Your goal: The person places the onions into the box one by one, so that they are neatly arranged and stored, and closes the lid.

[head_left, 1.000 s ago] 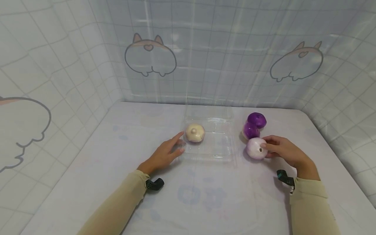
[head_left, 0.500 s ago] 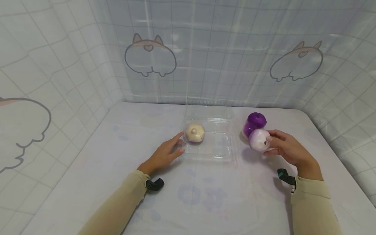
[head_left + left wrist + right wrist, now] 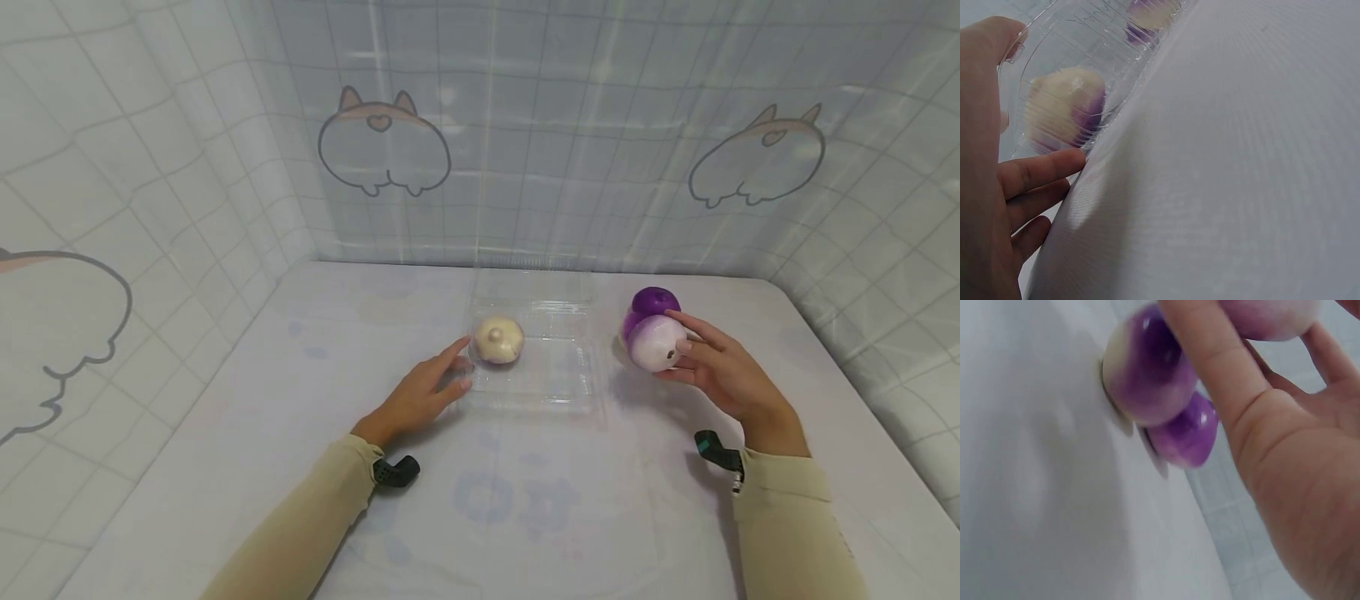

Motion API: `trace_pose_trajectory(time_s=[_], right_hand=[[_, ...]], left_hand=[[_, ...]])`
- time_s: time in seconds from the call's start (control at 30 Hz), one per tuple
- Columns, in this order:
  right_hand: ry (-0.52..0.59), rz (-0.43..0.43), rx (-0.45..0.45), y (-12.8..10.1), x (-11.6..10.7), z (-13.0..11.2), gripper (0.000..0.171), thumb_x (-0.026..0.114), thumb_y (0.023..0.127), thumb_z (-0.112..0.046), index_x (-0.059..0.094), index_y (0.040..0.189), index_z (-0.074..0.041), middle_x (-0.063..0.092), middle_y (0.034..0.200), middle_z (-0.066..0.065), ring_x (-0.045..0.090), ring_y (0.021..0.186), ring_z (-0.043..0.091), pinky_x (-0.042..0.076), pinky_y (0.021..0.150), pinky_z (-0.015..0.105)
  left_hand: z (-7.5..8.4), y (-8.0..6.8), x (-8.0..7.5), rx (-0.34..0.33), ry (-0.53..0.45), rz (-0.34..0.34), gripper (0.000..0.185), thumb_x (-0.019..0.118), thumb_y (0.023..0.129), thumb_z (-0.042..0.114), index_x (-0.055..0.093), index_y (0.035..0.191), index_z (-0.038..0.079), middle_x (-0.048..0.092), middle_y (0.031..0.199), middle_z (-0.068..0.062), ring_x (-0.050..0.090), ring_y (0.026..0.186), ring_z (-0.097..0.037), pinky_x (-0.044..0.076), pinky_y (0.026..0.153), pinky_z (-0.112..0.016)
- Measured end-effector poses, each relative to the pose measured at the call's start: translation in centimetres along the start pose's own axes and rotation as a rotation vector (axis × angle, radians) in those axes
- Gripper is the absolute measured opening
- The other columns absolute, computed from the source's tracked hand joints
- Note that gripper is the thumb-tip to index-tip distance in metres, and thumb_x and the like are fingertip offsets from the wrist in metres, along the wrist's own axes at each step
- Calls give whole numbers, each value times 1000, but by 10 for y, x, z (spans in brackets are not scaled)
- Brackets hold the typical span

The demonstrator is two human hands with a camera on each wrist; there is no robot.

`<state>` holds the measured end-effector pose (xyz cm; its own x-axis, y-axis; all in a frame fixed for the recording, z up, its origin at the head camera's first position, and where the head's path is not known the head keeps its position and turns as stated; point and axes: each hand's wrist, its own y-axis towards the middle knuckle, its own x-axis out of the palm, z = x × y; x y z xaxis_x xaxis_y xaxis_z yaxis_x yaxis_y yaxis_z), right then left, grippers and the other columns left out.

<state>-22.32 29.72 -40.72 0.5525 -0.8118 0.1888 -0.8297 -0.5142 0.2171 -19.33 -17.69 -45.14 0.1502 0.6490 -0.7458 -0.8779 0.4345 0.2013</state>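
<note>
no readable text, labels or numbers

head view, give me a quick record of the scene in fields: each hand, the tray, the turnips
left hand: left hand rests on the table, fingertips touching the near left edge of the clear tray
right hand: right hand grips a pale turnip, lifted off the table
in tray: one cream turnip, back left corner
on table: two purple turnips right of the tray, behind the held one
surface: white table, tiled curtain with cartoon prints behind
</note>
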Motion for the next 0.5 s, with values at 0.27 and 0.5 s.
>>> trace_pose_trajectory(time_s=[0.27,0.5], right_hand=[[83,-15,-39,6,9,-3,49,33,104,8,44,149,-7,46,138,13,65,111,29,54,90,48],[84,25,-17,8,13,-2,47,35,104,6,44,148,-8,41,140,16,64,112,29,54,90,48]], left_hand=[[2,-1,-1,0,-13,1,67,52,103,45,23,161,25,61,137,-5,48,134,-27,34,111,-54],[3,-1,-1,-6,-9,1,67,51,103,46,23,161,26,61,137,-6,48,134,-28,34,111,-54]])
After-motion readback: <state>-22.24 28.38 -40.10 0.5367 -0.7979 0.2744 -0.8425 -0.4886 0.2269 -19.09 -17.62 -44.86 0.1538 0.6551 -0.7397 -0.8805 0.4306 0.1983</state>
